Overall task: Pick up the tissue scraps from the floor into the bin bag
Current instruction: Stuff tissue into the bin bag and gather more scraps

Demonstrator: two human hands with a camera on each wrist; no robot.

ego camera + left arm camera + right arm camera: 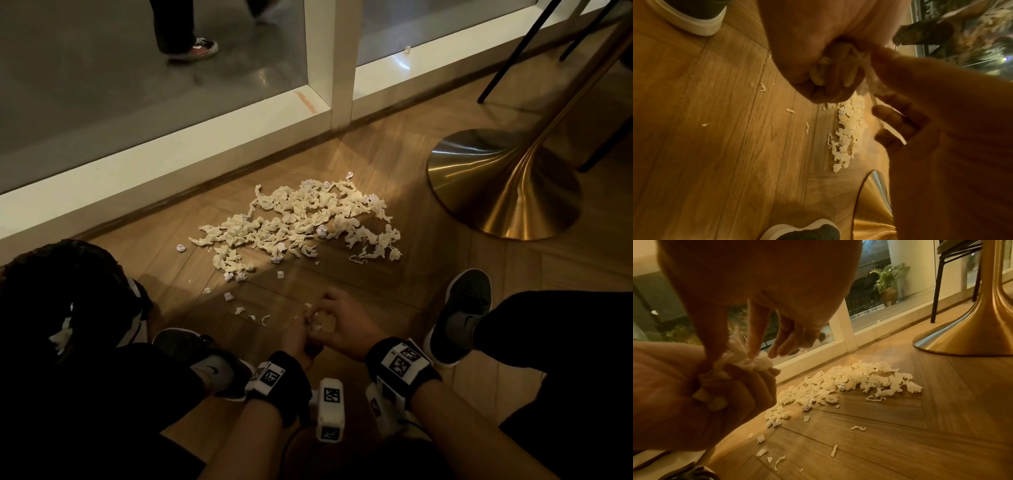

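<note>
Near the crouching person's feet, the left hand [301, 342] is clenched around a wad of white tissue scraps [748, 363], while the right hand [342, 329] pinches the wad's top with thumb and forefinger. Farther out, a loose pile of crumpled white tissue scraps [301, 219] lies on the wooden herringbone floor [394, 284], left of a brass pedestal table base [507, 192]. At near left sits a black bin bag [65, 291].

A warm brown herringbone wooden floor [394, 147] fills the near ground, lit by a bright patch at its centre. Along the far side runs a white-framed floor-level window [334, 61], grey pavement beyond the glass. At the right stands a brushed gold trumpet-shaped table base [507, 192], with thin black metal chair legs [513, 51] behind it. Potted green plants [888, 282] show outside.
</note>
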